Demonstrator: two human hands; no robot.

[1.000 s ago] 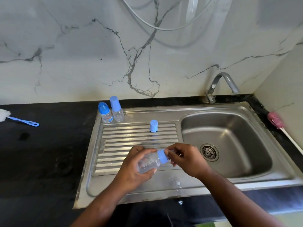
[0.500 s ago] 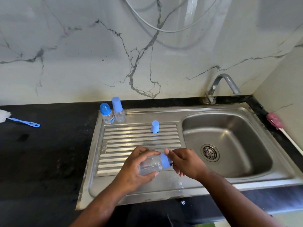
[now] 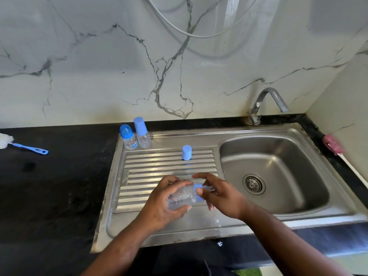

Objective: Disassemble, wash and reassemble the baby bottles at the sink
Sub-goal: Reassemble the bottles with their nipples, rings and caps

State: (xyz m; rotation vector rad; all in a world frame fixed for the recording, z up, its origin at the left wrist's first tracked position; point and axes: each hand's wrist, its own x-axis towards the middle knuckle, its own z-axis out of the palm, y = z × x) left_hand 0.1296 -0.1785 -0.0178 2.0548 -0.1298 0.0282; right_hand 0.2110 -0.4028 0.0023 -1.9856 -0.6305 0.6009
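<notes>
Bottle [image 3: 182, 198] is held on its side, low over the front of the drainboard [image 3: 159, 166], neck toward the basin [image 3: 278, 156]. Left hand [image 3: 163, 204] wraps the clear body, fingers and thumb curled round it. Right hand [image 3: 221, 198] pinches the blue screw ring [image 3: 199, 193] between thumb and fingers; a clear teat [image 3: 209, 188] pokes out past it. Reads as the unscrew step, with washing not yet started.

Risks from here:
- Droplets show inside the body, so the plastic is likely wet. Torque on the ring plus a slick body: it spins in the left palm or squirts out onto the steel.
- Ring lets go suddenly: ring and teat separate in the right fingers. The teat is small and clear, and would drop toward the basin and its strainer [image 3: 253, 184]. Hard to spot there.
- Neck sideways: leftover water runs onto the front lip once the seal opens. Minor.
- Loose blue cap [image 3: 186, 152] stands on the ribs just behind the hands. A knuckle bump tips it and it rolls.
- Round-capped bottle [image 3: 127, 137] and tall-capped bottle [image 3: 142, 134] stand side by side at the back left of the sink rim. A careless reach knocks both.
- No water visible at the tap [image 3: 266, 102].
- Blue-handled brush [image 3: 29, 148] lies well apart on the left counter [image 3: 49, 186], pink brush [image 3: 332, 145] by the right wall. Either one is a long reach with wet hands, so there is drop risk.
</notes>
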